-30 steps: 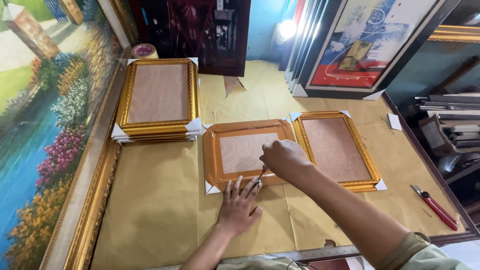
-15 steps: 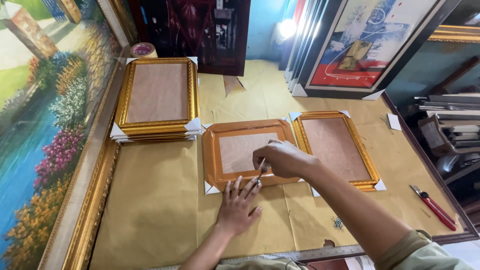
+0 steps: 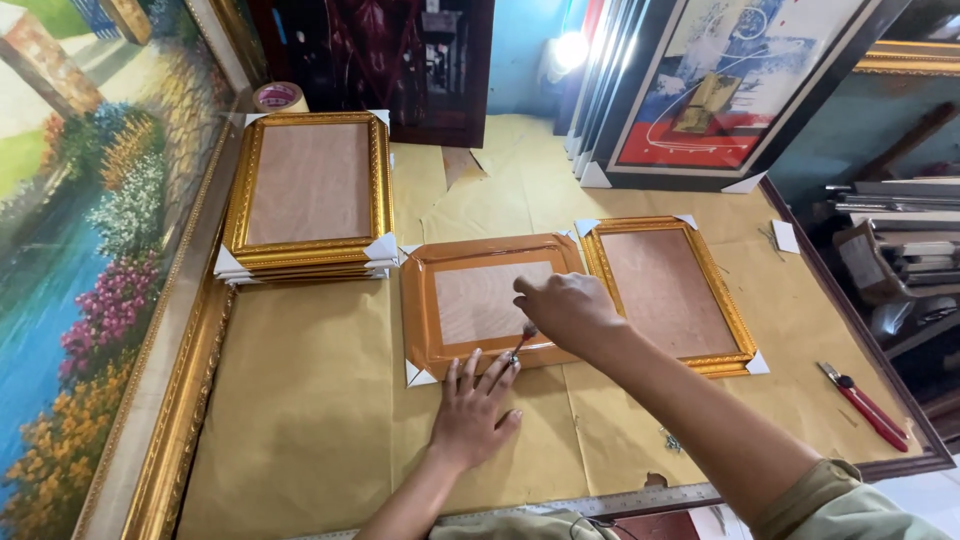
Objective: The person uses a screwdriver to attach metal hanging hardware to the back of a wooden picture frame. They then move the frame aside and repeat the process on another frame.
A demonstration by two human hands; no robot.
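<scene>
A small picture frame wrapped in glossy orange-brown tape or film, with white card corner protectors (image 3: pixel 487 303), is lying flat in the middle of the brown-paper-covered worktable (image 3: pixel 300 430), between a stack of gold ornate frames with brown backing boards (image 3: pixel 308 190) and a single gold frame of the same kind (image 3: pixel 668 292). The left hand (image 3: pixel 470 415) is being pressed flat on the paper just below the frame's lower edge, fingers spread and extended, the fingertips touching or just over that edge. The right hand (image 3: pixel 565 308) is being held above the frame's lower right part, fingers curled closed around a thin tool with a reddish handle (image 3: pixel 522 343), its tip being pointed down at the lower rail close to the left fingertips; the kind of tool cannot be told.

For the work at this edge to be done well, the frame is best being kept from sliding by steady downward pressure of the flat hand, while the tool tip is being guided in short, shallow strokes along the rail, angled away from the bracing fingers. Those fingertips are judged to be at risk, being so near the tip.

A red-handled cutter (image 3: pixel 865 405) is lying well apart at the table's right edge, and a roll of tape (image 3: pixel 280 97) is standing at the far left corner.
</scene>
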